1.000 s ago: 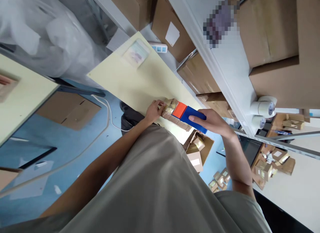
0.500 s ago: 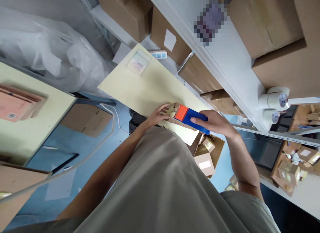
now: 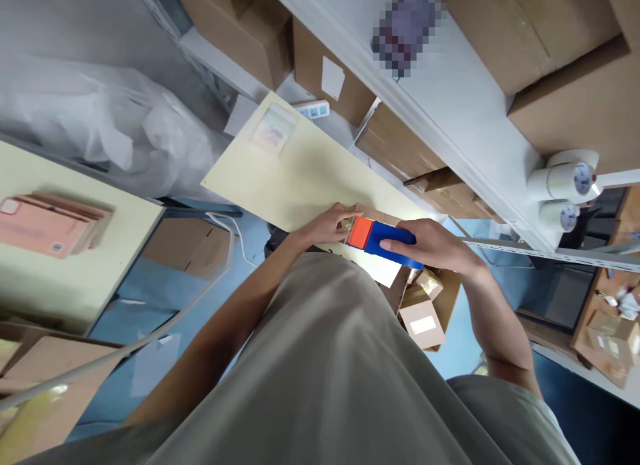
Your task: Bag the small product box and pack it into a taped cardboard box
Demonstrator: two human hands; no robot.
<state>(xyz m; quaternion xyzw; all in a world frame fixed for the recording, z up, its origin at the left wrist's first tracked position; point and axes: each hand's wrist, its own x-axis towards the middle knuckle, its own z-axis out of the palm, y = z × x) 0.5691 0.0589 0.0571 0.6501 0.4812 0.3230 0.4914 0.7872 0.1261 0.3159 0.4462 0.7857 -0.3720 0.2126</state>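
Holding a blue-and-orange dispenser (image 3: pixel 379 236) in the right grip (image 3: pixel 436 245), carton label (image 3: pixel 423 325) illegible.

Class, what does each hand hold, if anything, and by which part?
Right hand: orange-and-blue tool, by its blue body. Left hand: near the orange end; whether it holds anything is unclear.

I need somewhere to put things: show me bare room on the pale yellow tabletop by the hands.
The pale yellow tabletop is bare between the flat, pale packet and the left hand, and in a narrow strip beyond the brown cardboard. It is crowded where the right hand holds the blue-and-orange tape dispenser beside that cardboard.
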